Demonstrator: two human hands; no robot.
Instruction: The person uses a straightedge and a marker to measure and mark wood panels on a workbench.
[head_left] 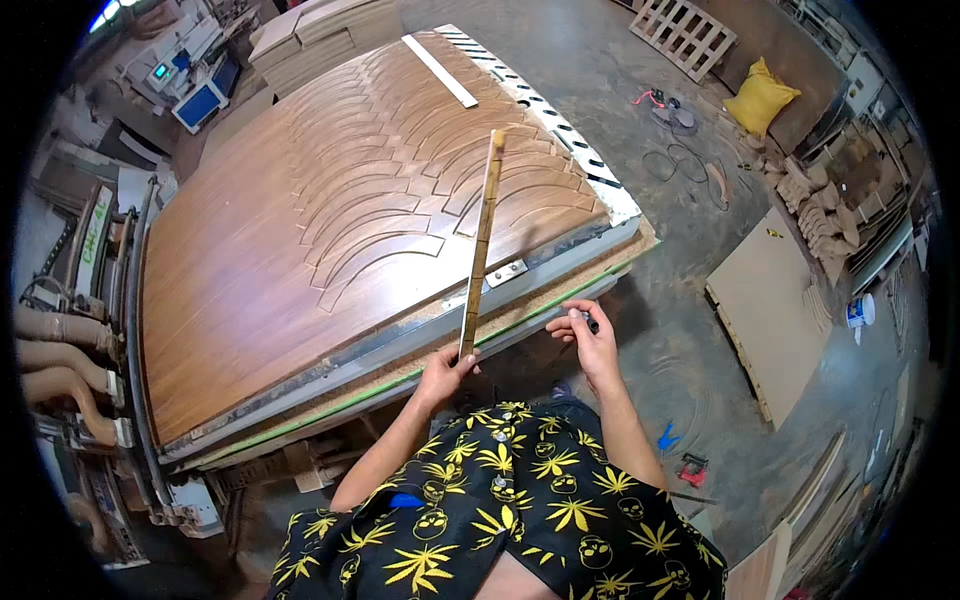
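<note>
My left hand (443, 377) is closed round the lower end of a long narrow wooden strip (484, 235), with dark marks across its brown face and a pale edge. The strip rises over the front edge of a big brown wood-grain panel (230, 300), which has rows of curved pieces (385, 250) cut into it. To the right, my right hand (590, 345) is apart from the strip, its fingers curled round a small dark pen-like object (592, 324). Most of that object is hidden in the fingers.
A white slotted rail (560, 140) borders the panel's right side, and a white strip (440, 70) lies on its far part. Hoses (65, 355) hang at the left. On the floor at right are a large board (775, 320), a yellow sack (762, 98) and a red tool (692, 470).
</note>
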